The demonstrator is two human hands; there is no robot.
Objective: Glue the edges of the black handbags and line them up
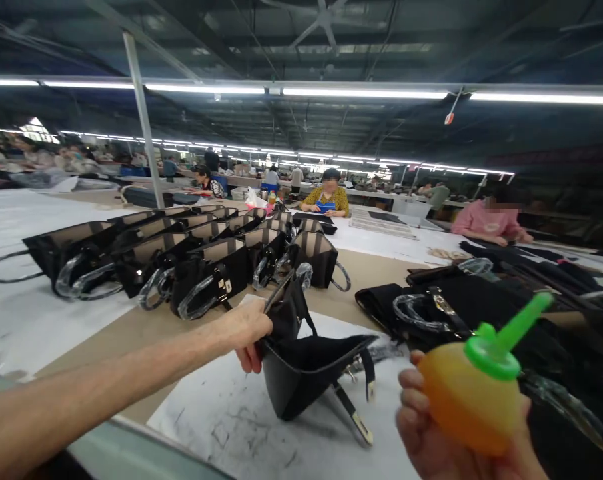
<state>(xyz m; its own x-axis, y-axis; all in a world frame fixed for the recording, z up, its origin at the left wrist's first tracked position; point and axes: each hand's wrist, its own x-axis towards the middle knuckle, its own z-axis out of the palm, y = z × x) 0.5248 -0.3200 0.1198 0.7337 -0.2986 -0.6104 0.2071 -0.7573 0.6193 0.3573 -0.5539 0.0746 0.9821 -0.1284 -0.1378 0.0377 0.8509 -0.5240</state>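
Observation:
My left hand [248, 330] grips the upper edge of a black handbag [301, 373] by its left side. The bag stands tilted with its mouth open, and two straps with metal ends [354, 417] hang from its right side. In my right hand [426, 420], at the lower right, is a round squeeze bottle [468, 393] of orange-yellow liquid. Its green cap and spout [511, 333] point up and to the right. The bottle is apart from the bag.
Several black handbags [208, 267] with plastic-wrapped handles stand in rows at the left and middle. More black bags [446, 307] lie piled at the right. White paper [216, 433] with dark marks covers the near table. Across it sit a person in yellow [331, 197] and one in pink [486, 220].

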